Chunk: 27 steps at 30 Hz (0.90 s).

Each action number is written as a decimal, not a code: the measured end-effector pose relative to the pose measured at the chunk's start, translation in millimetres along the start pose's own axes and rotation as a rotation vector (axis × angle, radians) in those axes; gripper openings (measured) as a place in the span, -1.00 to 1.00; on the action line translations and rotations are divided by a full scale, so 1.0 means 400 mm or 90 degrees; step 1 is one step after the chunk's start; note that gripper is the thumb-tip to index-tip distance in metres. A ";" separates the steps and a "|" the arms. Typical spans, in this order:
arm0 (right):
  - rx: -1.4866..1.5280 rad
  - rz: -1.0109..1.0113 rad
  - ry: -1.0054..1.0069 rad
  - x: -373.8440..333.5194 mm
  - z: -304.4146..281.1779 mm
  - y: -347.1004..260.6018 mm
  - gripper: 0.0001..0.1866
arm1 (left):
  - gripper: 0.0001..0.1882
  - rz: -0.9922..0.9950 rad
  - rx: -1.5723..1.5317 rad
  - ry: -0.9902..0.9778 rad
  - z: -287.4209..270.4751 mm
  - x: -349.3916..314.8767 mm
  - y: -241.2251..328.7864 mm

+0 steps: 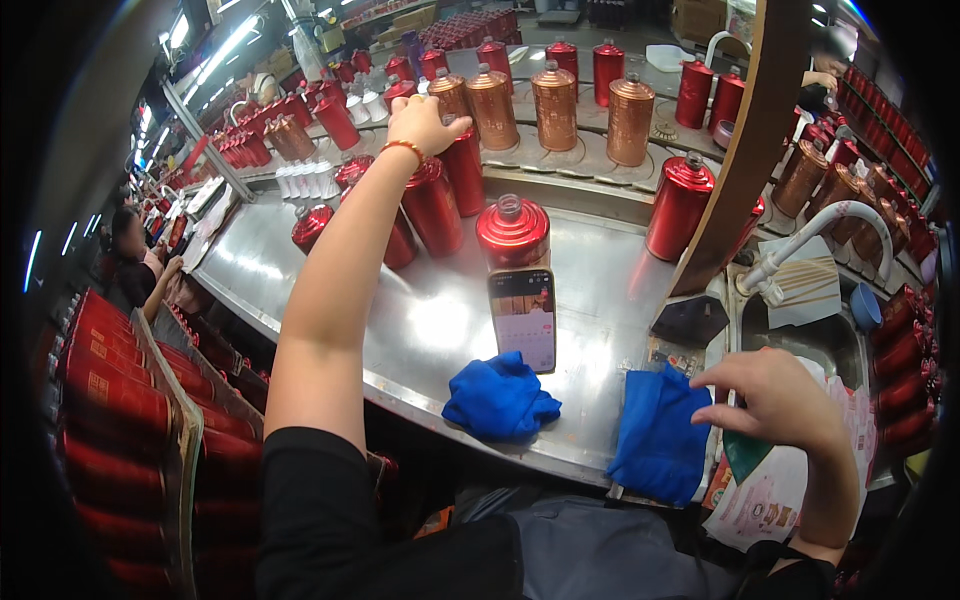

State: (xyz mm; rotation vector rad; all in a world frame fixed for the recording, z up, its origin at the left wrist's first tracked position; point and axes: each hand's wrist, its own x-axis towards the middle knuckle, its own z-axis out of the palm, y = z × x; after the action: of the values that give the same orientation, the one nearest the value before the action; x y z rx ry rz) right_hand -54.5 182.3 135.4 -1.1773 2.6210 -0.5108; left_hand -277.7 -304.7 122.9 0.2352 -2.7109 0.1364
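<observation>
My left hand [425, 128] is stretched out to the far side of the metal worktop. Its fingers are bent round the top of a red bottle [463, 175], whose neck they hide. More glossy red bottles [432, 208] stand close below that wrist, partly behind my forearm. One red bottle [513, 232] is upright behind a phone [523, 320] with a lit screen. My right hand [775, 398] hovers with fingers apart and nothing in them, just right of a folded blue cloth [655, 432]. A crumpled blue cloth [500, 397] lies in front of the phone.
Behind the worktop [600, 330] runs a conveyor [590, 160] with copper-coloured bottles [556, 105] and red ones. A wooden post [735, 150] rises at right, beside a sink with a white tap [820, 235]. Crates of red bottles [115, 400] stand at left. Other people are farther off.
</observation>
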 end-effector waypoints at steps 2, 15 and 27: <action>0.021 0.048 0.008 -0.038 0.014 -0.004 -0.63 | 0.00 -0.023 0.069 -0.176 0.007 0.052 0.030; 0.154 0.235 0.085 -0.279 0.094 0.001 -0.66 | 0.15 -0.116 -0.040 -0.206 0.121 0.122 0.049; 0.314 0.090 0.246 -0.107 -0.052 0.011 -0.70 | -0.28 0.291 -0.922 0.182 -0.442 -0.255 0.107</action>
State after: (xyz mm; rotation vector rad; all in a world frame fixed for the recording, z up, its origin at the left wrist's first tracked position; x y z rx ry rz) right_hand -36.6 221.7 155.1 -0.7887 2.6081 -1.3729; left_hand -123.9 -225.0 239.2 -0.7431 -1.8925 -1.4415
